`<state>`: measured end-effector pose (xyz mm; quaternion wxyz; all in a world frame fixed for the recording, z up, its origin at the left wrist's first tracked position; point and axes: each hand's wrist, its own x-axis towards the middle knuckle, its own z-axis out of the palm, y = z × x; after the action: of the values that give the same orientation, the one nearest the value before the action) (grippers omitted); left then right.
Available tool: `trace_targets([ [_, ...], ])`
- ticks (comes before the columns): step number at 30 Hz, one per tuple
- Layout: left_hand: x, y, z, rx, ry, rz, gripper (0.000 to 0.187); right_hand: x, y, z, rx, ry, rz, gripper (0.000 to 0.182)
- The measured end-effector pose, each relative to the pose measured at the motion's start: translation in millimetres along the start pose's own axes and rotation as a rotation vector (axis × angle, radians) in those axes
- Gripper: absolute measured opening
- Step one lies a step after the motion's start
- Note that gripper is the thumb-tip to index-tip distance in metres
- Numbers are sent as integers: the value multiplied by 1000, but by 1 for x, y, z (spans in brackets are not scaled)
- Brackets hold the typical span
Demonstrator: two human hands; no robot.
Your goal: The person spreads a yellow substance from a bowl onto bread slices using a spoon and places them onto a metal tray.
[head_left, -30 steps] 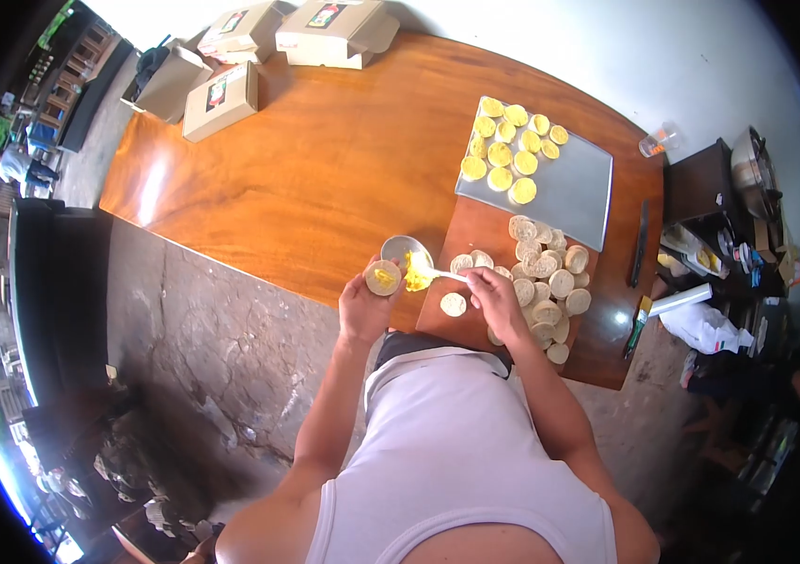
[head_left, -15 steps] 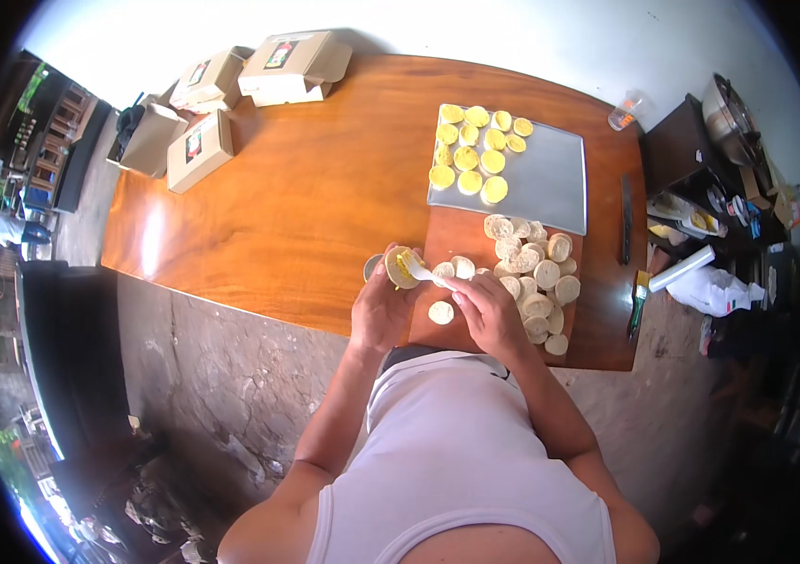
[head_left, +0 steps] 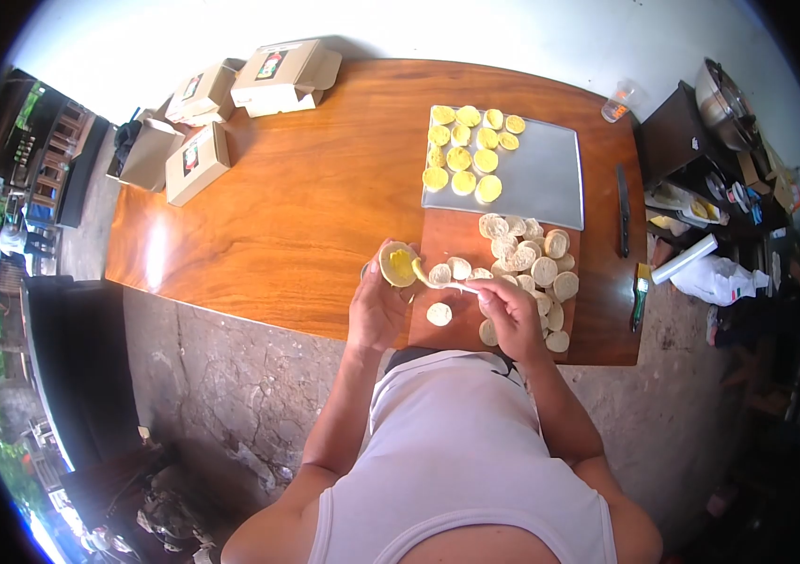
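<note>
My left hand (head_left: 377, 312) grips a round bread piece (head_left: 398, 266) with yellow spread on its face. My right hand (head_left: 511, 315) is closed on a white plastic spoon (head_left: 456, 285); its tip, carrying some yellow spread, is just right of the bread piece. Several plain bread rounds (head_left: 544, 273) lie heaped on a reddish-brown board (head_left: 431, 242) right of my hands, with a few loose ones closer. Beyond the board, a metal tray (head_left: 550, 174) holds rows of yellow-topped rounds (head_left: 486, 160) on its left half. A container behind my left hand is mostly hidden.
Cardboard boxes (head_left: 198, 164) stand at the table's far left. On the right lie a long knife (head_left: 623, 211) and a green-handled brush (head_left: 641, 296). A clear cup (head_left: 618, 101) lies near the wall. Pots and bags crowd the dark shelf (head_left: 668, 141) beyond the right edge.
The spoon has moved right, off the bread's face, and my right hand has shifted right and slightly down. More yellow spread shows on the bread piece.
</note>
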<state>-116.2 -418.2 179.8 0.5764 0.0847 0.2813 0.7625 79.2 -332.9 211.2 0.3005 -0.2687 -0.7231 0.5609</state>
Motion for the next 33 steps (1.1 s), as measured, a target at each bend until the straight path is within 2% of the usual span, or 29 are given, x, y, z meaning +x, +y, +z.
trace_targets([
  [2, 0, 0, 6, -10, 9, 9, 45, -1, 0, 2, -4, 166, -12, 21],
  [4, 0, 0, 10, -17, 16, 14, 45, -2, 2, 4, -2, 189, 13, 19],
  [6, 0, -3, 12, 16, 50, -13, 46, 1, 1, 9, -115, 272, -85, 18],
  [13, -1, -8, 21, 4, -3, -19, 47, 2, 3, 12, -238, 231, -133, 19],
  [19, 0, -13, 19, 22, 18, -21, 48, 1, 18, 20, -112, 245, -141, 18],
  [25, -4, -17, 16, 9, 19, -23, 46, -4, 19, 17, -83, 161, -130, 17],
  [27, -5, -15, 15, -24, -16, -23, 46, -10, 26, 11, 388, 44, 248, 22],
  [28, -4, -15, 15, -25, -16, -20, 46, -11, 27, 11, 387, 42, 247, 22],
  [30, -3, -15, 15, -48, 19, -18, 45, -11, 28, 12, 540, 172, 239, 27],
  [32, -2, -12, 18, -38, 21, -8, 45, -13, 30, 6, 481, 163, 238, 27],
  [33, -3, -12, 20, -27, 22, -2, 45, -12, 22, 5, 328, 194, 202, 26],
])
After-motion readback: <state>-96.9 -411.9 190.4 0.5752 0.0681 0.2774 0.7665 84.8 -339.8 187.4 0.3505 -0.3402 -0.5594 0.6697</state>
